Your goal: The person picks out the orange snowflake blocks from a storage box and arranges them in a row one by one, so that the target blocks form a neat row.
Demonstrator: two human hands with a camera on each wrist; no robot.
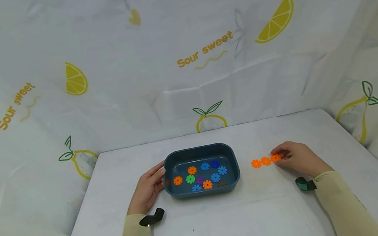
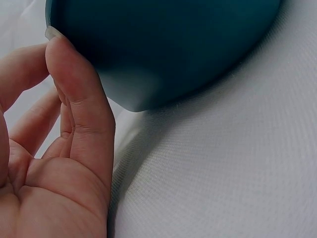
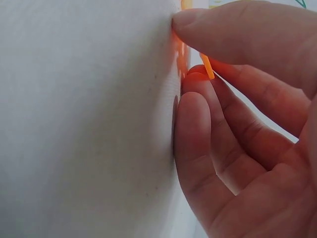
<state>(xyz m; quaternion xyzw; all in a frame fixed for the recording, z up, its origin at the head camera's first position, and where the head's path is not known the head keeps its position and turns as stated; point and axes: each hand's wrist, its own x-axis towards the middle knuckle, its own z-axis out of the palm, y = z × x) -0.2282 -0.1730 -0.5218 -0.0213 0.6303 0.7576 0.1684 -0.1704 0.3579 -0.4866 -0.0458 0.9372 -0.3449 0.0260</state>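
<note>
Right hand (image 1: 298, 158) pinches the end orange gear (image 1: 276, 157) of a three-gear row flat on the counter (image 1: 260, 212); we judge it light, stiff, thin, best nipped by its toothed edge; left hand (image 1: 149, 188), fingers straight, steadies the tray (image 1: 232, 156).

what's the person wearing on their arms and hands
Both arms wear long, close-fitting pale beige sleeves to the wrist. The left hand and right hand are bare. A small black device sits at the left wrist, a black-and-teal one at the right.
</note>
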